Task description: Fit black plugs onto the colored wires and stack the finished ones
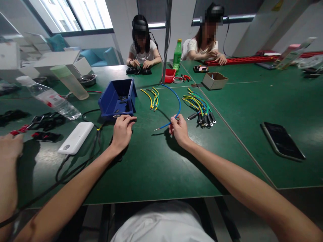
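My right hand (178, 129) is closed on a blue wire (177, 99) that arcs up and away over the green table (156, 161); its bare end pokes out to the left of the hand. My left hand (122, 129) rests at the front lip of a blue plastic bin (118, 97), fingers curled on a small dark piece I cannot make out. A few yellow-green wires (152, 97) lie behind the blue wire. A bigger bundle of yellow-green wires with black ends (200, 109) lies right of my right hand.
A white power bank (75, 137) with a black cable, a water bottle (50, 99) and a plastic cup (69, 82) sit at left. A phone (282, 140) lies at right. Two people work at the far side, near a green bottle (177, 55) and cardboard box (215, 80). Another person's hand (10, 146) shows at far left.
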`<act>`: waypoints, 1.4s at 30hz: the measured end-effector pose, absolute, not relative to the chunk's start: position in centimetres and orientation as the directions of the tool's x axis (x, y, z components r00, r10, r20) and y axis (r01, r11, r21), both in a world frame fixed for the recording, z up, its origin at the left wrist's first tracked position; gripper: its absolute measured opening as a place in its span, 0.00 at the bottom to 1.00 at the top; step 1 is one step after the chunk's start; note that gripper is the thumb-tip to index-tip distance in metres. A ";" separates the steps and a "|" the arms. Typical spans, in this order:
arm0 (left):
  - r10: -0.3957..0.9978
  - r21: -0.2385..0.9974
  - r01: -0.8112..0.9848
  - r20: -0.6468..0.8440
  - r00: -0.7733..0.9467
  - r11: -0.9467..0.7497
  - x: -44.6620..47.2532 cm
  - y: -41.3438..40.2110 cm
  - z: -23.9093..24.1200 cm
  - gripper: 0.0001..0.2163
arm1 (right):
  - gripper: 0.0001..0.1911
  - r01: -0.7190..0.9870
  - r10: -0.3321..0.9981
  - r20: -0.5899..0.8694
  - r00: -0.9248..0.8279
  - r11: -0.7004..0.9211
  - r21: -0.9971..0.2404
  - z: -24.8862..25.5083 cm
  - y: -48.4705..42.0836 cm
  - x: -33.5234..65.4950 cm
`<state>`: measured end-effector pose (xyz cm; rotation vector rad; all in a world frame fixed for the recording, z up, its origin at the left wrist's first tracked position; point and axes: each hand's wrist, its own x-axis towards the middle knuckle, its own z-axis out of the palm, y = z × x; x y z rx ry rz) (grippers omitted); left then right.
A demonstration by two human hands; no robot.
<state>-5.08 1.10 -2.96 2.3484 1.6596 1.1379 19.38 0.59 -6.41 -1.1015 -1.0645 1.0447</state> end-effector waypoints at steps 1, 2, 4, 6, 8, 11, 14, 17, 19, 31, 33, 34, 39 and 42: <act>0.848 0.449 0.786 0.502 0.171 -0.425 -4.9 0.9 -3.2 0.11 | 0.14 -0.106 0.978 0.118 0.172 0.138 -0.985 -6.4 0.6 19.4; 0.861 0.464 0.776 0.472 0.191 -0.427 -4.7 0.6 -3.3 0.10 | 0.14 -0.108 0.978 0.113 0.173 0.133 -0.985 -6.4 0.6 19.4; 0.875 0.487 0.758 0.427 0.227 -0.434 -4.5 0.2 -3.6 0.10 | 0.15 -0.115 0.980 0.100 0.174 0.121 -0.986 -6.3 0.6 19.3; 0.878 0.502 0.740 0.403 0.258 -0.448 -4.4 -0.1 -3.8 0.10 | 0.15 -0.122 0.981 0.090 0.172 0.111 -0.986 -6.3 0.6 19.3; 0.875 0.518 0.717 0.389 0.287 -0.466 -4.3 -0.4 -3.9 0.09 | 0.15 -0.121 0.981 0.088 0.171 0.109 -0.987 -6.3 0.7 19.3; 0.870 0.543 0.685 0.376 0.320 -0.486 -4.2 -0.6 -3.9 0.08 | 0.14 -0.113 0.981 0.092 0.172 0.112 -0.987 -6.4 0.7 19.3; 0.872 0.555 0.676 0.363 0.327 -0.484 -4.2 -0.8 -3.9 0.08 | 0.13 -0.107 0.980 0.091 0.175 0.111 -0.988 -6.4 0.6 19.3; 0.873 0.557 0.675 0.362 0.327 -0.484 -4.2 -0.9 -3.7 0.07 | 0.13 -0.094 0.979 0.098 0.179 0.116 -0.989 -6.4 0.6 19.2; 0.870 0.559 0.669 0.366 0.331 -0.490 -4.2 -1.0 -3.6 0.07 | 0.13 -0.095 0.979 0.101 0.175 0.119 -0.988 -6.4 0.6 19.2; 0.862 0.550 0.664 0.338 0.378 -0.507 -3.6 -1.5 -4.0 0.07 | 0.13 -0.103 0.980 0.107 0.169 0.126 -0.987 -6.6 0.6 19.2; 0.863 0.555 0.660 0.340 0.374 -0.506 -3.6 -1.5 -4.1 0.07 | 0.13 -0.103 0.979 0.111 0.170 0.129 -0.986 -6.6 0.6 19.2; 0.863 0.559 0.658 0.339 0.374 -0.504 -3.6 -1.5 -4.1 0.07 | 0.13 -0.103 0.979 0.112 0.171 0.131 -0.986 -6.6 0.6 19.2; 0.864 0.574 0.646 0.327 0.383 -0.503 -3.4 -1.6 -4.1 0.07 | 0.13 -0.108 0.980 0.103 0.171 0.123 -0.987 -6.5 0.6 19.2; 0.869 0.582 0.645 0.322 0.376 -0.495 -3.3 -1.7 -4.1 0.07 | 0.14 -0.105 0.978 0.113 0.177 0.132 -0.986 -6.5 0.6 19.2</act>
